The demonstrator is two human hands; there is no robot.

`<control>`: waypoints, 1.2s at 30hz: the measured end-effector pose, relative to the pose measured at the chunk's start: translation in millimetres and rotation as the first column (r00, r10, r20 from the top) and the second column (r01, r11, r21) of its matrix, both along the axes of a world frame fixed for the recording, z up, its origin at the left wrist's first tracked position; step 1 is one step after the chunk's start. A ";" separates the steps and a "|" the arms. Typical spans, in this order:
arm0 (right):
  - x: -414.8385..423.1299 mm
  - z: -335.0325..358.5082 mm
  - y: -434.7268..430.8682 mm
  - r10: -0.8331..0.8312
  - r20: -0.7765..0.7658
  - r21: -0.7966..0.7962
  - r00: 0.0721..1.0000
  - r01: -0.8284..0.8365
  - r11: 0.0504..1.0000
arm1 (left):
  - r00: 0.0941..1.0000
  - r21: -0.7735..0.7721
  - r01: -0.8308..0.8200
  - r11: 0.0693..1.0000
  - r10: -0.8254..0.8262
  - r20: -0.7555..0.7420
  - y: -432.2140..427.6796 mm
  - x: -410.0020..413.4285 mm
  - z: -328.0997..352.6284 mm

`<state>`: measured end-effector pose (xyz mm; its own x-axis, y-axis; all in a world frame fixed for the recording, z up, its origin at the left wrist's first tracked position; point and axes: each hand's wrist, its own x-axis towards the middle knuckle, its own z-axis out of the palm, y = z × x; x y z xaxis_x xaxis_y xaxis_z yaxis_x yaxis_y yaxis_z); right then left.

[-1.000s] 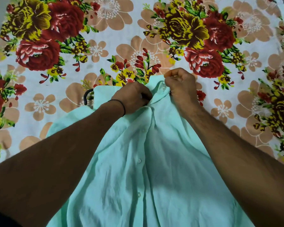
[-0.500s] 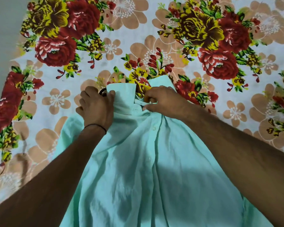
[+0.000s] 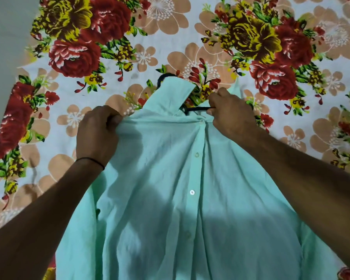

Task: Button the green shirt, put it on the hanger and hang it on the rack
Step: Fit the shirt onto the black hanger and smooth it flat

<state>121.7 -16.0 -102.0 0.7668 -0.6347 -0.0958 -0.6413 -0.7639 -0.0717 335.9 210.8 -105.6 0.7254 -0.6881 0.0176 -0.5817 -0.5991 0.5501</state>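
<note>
Shoulder cloth of the green shirt [image 3: 180, 188] is clenched in your left hand [image 3: 97, 134], while your right hand [image 3: 232, 116] pinches the black hanger [image 3: 197, 108] at its neck.

Both arms are bare along their whole visible length: the left forearm [image 3: 38, 209] and the right forearm [image 3: 301, 174], the latter showing fine hair. One item is worn: a thin black thread band [image 3: 91, 159], a single narrow loop fitted close around the wrist directly behind the left hand [image 3: 97, 136]. The right hand [image 3: 230, 114] is bare.
</note>
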 end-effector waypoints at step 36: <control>21.5 8.1 0.3 -0.014 0.021 0.626 1.000 -0.003 0.780 | 0.996 -0.036 0.091 0.995 -0.092 -0.019 -38.2 -4.1 6.5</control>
